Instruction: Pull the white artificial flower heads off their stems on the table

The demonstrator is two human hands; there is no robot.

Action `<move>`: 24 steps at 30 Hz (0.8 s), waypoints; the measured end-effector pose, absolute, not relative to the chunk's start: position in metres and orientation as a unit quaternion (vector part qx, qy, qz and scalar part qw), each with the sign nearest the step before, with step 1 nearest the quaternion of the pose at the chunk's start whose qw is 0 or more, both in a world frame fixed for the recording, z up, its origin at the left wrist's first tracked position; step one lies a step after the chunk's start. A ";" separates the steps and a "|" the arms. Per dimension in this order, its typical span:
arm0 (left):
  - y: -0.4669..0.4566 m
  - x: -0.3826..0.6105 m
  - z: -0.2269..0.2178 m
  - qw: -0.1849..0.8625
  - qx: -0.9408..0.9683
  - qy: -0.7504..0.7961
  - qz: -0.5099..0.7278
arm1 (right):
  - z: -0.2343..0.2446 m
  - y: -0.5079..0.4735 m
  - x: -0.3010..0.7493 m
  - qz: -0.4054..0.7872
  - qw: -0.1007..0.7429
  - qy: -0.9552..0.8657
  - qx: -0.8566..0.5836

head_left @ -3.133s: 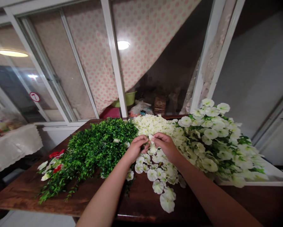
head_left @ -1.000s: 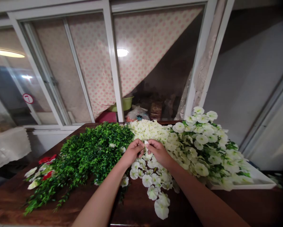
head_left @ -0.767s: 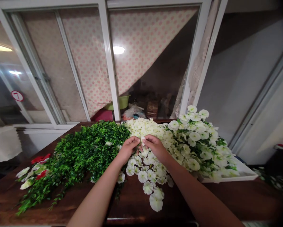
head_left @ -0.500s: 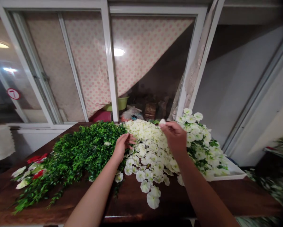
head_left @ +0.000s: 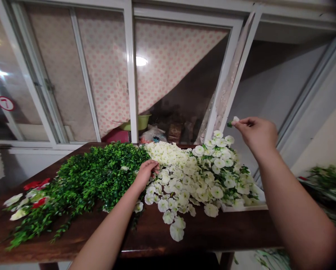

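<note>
My right hand (head_left: 259, 138) is raised at the right, above the white tray, its fingers pinching a small white flower (head_left: 235, 120) with a bit of green at its base. My left hand (head_left: 147, 174) rests at the border between the green leafy foliage (head_left: 100, 174) and the pile of loose white flowers (head_left: 181, 176). Its fingers are curled together against the pile; what they hold, if anything, is hidden. Beside the pile, white flowers with green leaves (head_left: 226, 165) stand heaped in and over a white tray (head_left: 245, 208).
Everything lies on a dark brown wooden table (head_left: 209, 232). Red and white flowers (head_left: 30, 197) sit at its left end. Behind it are sliding windows with a dotted curtain (head_left: 168, 56). More greenery (head_left: 327, 183) stands low at the right.
My right hand has moved right and up, away from the pile, with the small white flower. My left hand's fingers have drawn together. The view has turned slightly right.
</note>
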State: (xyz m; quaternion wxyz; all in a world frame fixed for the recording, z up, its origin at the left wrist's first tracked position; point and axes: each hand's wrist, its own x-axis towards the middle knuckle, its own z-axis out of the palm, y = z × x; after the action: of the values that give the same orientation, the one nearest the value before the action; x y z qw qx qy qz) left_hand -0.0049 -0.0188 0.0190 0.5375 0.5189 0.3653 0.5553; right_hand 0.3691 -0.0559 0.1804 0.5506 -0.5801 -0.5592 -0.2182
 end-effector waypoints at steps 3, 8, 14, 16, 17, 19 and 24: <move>-0.019 -0.006 0.020 0.533 0.521 0.374 0.552 | 0.180 -0.057 0.378 -0.236 0.489 -0.528 -0.653; -0.017 -0.006 0.019 0.532 0.531 0.372 0.544 | 0.145 -0.059 0.393 -0.335 0.477 -0.501 -0.640; -0.017 -0.003 0.015 0.530 0.543 0.370 0.535 | 0.095 -0.060 0.390 -0.294 0.519 -0.455 -0.661; -0.017 -0.002 0.014 0.530 0.544 0.372 0.533 | 0.086 -0.060 0.389 -0.265 0.519 -0.466 -0.666; -0.017 -0.002 0.014 0.531 0.544 0.374 0.531 | 0.083 -0.060 0.389 -0.253 0.514 -0.477 -0.667; -0.017 -0.002 0.013 0.530 0.545 0.375 0.530 | 0.079 -0.059 0.390 -0.237 0.498 -0.502 -0.667; -0.015 -0.002 0.011 0.525 0.551 0.375 0.529 | 0.078 -0.059 0.393 -0.228 0.469 -0.517 -0.679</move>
State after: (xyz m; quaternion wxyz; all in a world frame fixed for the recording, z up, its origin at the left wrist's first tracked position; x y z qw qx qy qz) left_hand -0.0018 -0.0153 0.0110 0.5254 0.5507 0.3755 0.5289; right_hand 0.3927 -0.0590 0.0778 0.4690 -0.6787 -0.5169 -0.2283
